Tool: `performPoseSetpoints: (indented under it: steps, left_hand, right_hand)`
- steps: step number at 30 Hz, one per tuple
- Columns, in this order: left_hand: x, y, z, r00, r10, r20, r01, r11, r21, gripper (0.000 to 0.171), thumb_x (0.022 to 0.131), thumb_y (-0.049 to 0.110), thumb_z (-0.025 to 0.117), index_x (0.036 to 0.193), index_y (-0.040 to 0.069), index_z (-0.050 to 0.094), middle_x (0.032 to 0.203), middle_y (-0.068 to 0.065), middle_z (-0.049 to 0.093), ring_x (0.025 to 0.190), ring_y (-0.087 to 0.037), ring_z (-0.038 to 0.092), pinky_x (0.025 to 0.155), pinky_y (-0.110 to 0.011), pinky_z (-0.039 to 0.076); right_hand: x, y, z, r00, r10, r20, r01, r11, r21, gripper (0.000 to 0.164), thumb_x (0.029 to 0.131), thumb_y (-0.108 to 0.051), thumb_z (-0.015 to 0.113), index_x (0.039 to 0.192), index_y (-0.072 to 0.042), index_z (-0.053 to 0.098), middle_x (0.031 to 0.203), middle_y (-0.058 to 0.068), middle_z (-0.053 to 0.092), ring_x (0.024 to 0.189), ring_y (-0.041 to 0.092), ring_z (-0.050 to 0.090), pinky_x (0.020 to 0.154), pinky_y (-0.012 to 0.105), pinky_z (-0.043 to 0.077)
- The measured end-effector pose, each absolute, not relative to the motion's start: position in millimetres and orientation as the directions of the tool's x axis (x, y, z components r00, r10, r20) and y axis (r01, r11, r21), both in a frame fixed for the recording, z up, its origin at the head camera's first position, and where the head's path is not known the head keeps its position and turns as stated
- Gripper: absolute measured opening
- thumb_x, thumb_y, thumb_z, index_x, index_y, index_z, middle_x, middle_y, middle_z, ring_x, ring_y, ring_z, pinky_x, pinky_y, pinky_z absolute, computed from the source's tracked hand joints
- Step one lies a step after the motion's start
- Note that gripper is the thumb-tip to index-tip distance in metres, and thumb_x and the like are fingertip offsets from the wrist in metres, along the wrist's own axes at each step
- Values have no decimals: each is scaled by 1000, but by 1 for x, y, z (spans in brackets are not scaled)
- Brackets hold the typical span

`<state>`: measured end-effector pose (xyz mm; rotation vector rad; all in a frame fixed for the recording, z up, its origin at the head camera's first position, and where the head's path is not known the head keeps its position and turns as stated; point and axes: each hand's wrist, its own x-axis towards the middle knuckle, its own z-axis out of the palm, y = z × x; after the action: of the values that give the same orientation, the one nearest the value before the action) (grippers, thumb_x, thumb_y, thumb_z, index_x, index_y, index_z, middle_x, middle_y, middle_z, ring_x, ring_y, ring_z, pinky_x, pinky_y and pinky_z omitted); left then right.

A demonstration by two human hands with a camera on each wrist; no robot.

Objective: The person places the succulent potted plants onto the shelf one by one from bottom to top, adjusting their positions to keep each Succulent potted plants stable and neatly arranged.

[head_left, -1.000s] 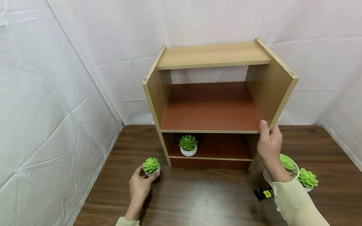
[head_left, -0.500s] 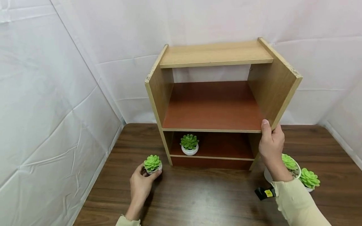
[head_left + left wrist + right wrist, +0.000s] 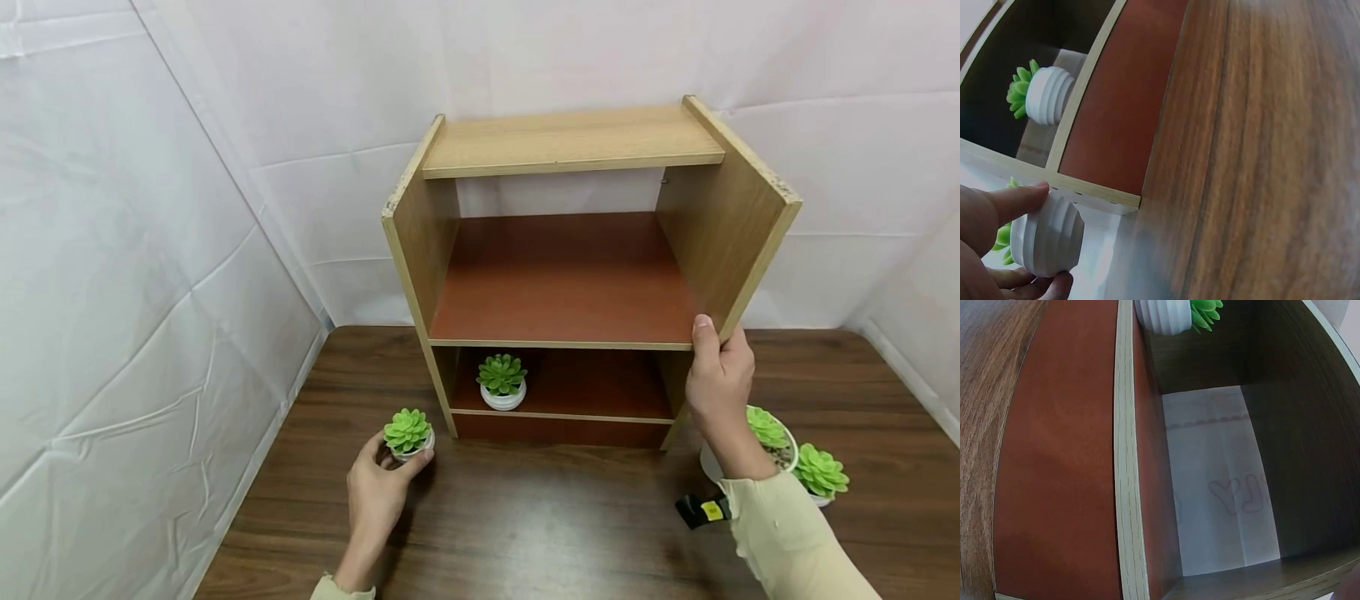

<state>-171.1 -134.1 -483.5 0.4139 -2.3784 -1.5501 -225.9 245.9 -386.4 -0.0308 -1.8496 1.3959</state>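
My left hand grips a small potted succulent, bright green leaves in a ribbed white pot, just in front and left of the wooden shelf unit. Thumb and fingers stand on opposite sides of that pot in the left wrist view, off the tabletop. A matching succulent sits at the left end of the lower compartment. On the unit's right side panel, my right hand holds the front edge at middle-board height, thumb inside and fingers wrapped behind, partly hidden. The right wrist view looks into the lower compartment.
Right of the unit, partly behind my right forearm, stand a larger white pot with a succulent and another small succulent. A black strap with a yellow label shows by my right wrist. White cloth hangs around the brown table.
My left hand has moved slightly right and toward the unit with the succulent in it. The right hand keeps its grip on the side panel. The head view has shifted a little.
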Motion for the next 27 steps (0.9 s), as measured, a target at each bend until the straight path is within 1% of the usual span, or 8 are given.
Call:
performPoseSetpoints:
  steps: [4, 7, 14, 16, 22, 27]
  left_hand:
    - [-168, -132, -480, -922, -381, 77, -81, 382, 921, 74, 72, 26, 90, 133, -2, 56, 128, -23, 58, 107, -33, 63, 87, -43, 51]
    - [-165, -130, -478, -921, -381, 80, -75, 376, 924, 73, 72, 25, 90, 132, -1, 57, 128, -21, 58, 106, -32, 63, 87, -42, 51]
    - [-160, -122, -478, -923, -378, 72, -66, 341, 938, 72, 71, 22, 90, 131, -1, 58, 126, -19, 59, 104, -30, 64, 86, -41, 51]
    - [-159, -121, -477, -921, -384, 68, -72, 338, 938, 72, 71, 23, 90, 130, 0, 58, 126, -18, 60, 103, -29, 64, 86, -40, 51]
    - [-156, -117, -472, -915, -396, 74, -60, 317, 947, 71, 68, 26, 92, 126, 1, 61, 120, -14, 63, 100, -24, 66, 81, -32, 52]
    - [-155, -113, -467, -915, -394, 92, -30, 293, 956, 67, 66, 25, 93, 121, 1, 62, 115, -13, 65, 98, -23, 67, 77, -25, 52]
  right_hand:
    - [-227, 246, -387, -678, 460, 573, -428, 386, -817, 23, 103, -24, 49, 94, -4, 56, 78, -7, 54, 76, 13, 49, 68, 26, 33]
    - [-227, 246, -387, -680, 457, 573, -428, 388, -817, 24, 104, -24, 48, 95, -3, 56, 78, -5, 53, 76, 13, 48, 69, 27, 33]
    - [-226, 246, -388, -690, 455, 563, -418, 385, -823, 25, 103, -24, 48, 100, -2, 58, 84, -9, 56, 82, 12, 50, 72, 25, 34]
    - [-226, 246, -387, -692, 454, 560, -414, 386, -824, 25, 103, -24, 47, 99, -2, 58, 83, -8, 55, 80, 13, 49, 71, 26, 33]
    - [-225, 245, -387, -693, 455, 560, -412, 387, -825, 26, 103, -24, 48, 92, -2, 53, 77, -2, 50, 75, 15, 45, 68, 28, 30]
    - [-226, 246, -386, -689, 457, 563, -415, 389, -823, 26, 103, -25, 48, 91, -3, 53, 76, 0, 49, 73, 15, 44, 67, 28, 30]
